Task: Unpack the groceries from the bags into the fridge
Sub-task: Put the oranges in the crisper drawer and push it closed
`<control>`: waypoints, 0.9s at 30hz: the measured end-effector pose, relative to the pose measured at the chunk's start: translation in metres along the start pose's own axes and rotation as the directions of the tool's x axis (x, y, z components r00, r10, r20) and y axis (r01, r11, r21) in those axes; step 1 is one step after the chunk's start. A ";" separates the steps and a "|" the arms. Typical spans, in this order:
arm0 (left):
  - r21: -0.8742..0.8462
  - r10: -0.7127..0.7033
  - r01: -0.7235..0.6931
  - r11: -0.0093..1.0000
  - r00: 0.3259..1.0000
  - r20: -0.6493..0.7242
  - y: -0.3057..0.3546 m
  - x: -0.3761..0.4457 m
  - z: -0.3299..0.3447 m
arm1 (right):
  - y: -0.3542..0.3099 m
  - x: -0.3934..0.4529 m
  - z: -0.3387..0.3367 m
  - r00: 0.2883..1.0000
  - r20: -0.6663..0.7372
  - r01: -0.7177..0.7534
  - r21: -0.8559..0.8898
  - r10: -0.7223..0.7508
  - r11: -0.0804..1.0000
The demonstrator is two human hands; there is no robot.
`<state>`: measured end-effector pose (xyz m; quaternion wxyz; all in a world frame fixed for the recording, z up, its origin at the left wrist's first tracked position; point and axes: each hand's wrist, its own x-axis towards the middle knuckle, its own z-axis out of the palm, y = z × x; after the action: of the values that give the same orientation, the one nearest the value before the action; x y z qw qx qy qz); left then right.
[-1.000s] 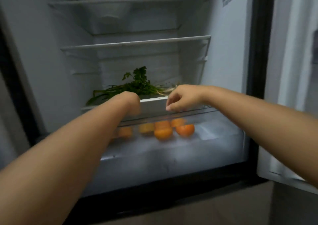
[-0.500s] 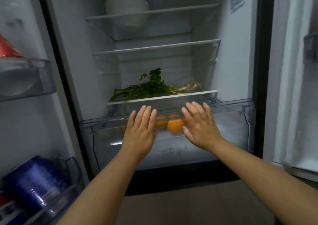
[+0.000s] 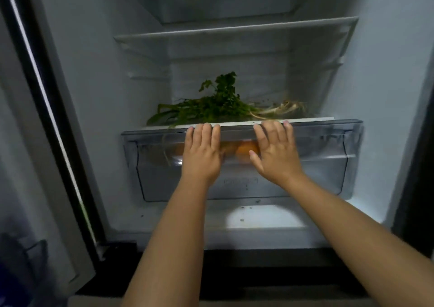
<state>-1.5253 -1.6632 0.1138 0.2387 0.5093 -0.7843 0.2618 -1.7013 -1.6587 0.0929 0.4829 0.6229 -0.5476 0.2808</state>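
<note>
The open fridge shows a clear crisper drawer [image 3: 324, 165] at the bottom, pushed in under its white-edged shelf [image 3: 305, 120]. Orange fruits [image 3: 245, 149] show dimly through the drawer front, between my hands. My left hand [image 3: 202, 151] and my right hand [image 3: 273, 151] press flat against the drawer front, fingers straight and pointing up, fingertips at the drawer's top rim. A bunch of green leafy herbs [image 3: 218, 107] with pale roots lies on the shelf just above the drawer. No grocery bag is in view.
Two more glass shelves [image 3: 234, 30] sit higher up. The fridge's left door [image 3: 28, 165] stands open at the left, with a door bin [image 3: 30, 255] low down. A dark door edge [image 3: 420, 165] borders the right side.
The drawer slid from pulled-out to fully in. My hands went from reaching over its rim to flat on its front, then moved deeper with it. The camera came closer.
</note>
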 end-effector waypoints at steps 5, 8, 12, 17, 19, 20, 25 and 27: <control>-0.002 -0.113 0.115 0.993 0.981 0.159 0.009 0.031 0.029 | 0.006 0.010 0.048 0.993 0.121 -0.006 -0.042 0.011 0.999; 0.004 -0.146 0.147 0.989 0.976 0.160 0.011 0.033 0.036 | 0.002 0.011 0.059 0.998 0.047 -0.033 0.010 0.032 0.999; -0.022 -0.144 0.150 0.988 0.975 0.171 0.011 0.029 0.029 | 0.000 0.010 0.056 0.998 0.034 -0.046 0.060 0.044 0.997; 0.090 -0.256 0.240 0.967 0.927 0.273 0.014 -0.010 -0.009 | -0.005 0.012 0.029 0.965 0.254 -0.141 0.274 0.070 0.951; 0.136 -0.306 0.278 0.951 0.914 0.266 0.008 -0.049 -0.030 | -0.011 0.012 0.002 0.936 0.318 -0.269 0.369 0.151 0.890; 0.165 -0.321 0.285 0.944 0.908 0.268 0.003 -0.071 -0.042 | -0.016 0.009 -0.013 0.926 0.347 -0.284 0.392 0.145 0.875; 0.120 -0.431 0.414 0.902 0.874 0.223 -0.033 -0.166 -0.127 | -0.091 -0.018 -0.103 0.981 0.186 -0.092 0.666 -0.046 0.740; 0.108 -0.344 0.342 0.933 0.939 0.003 -0.043 -0.203 -0.158 | -0.131 -0.028 -0.146 0.994 0.083 -0.018 0.779 -0.074 0.627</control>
<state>-1.3940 -1.4382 0.1091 0.2445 0.6532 -0.6709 0.2517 -1.5575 -1.5232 0.0846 0.1412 0.7927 -0.3880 0.4484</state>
